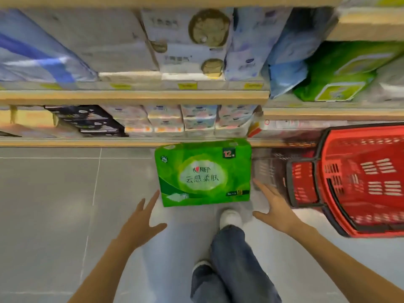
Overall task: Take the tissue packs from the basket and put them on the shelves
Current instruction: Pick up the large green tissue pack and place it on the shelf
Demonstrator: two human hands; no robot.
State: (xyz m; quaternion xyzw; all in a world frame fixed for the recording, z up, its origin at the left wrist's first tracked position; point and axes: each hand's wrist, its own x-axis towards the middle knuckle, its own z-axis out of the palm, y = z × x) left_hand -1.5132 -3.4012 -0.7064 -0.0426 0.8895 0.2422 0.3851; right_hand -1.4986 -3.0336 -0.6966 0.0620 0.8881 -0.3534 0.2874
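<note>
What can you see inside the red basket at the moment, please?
The red basket, tilted toward the camera, shows only its own slotted red walls and black handle; no tissue packs are visible inside. Its far end runs off the right edge, unseen. The green tissue pack stands outside, on the floor.

Green tissue pack (204, 173) between spread hands, apparently untouched; red basket (360, 182) right.

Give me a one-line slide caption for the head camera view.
Open left hand and right hand flank a green tissue pack beside a red basket.
</note>
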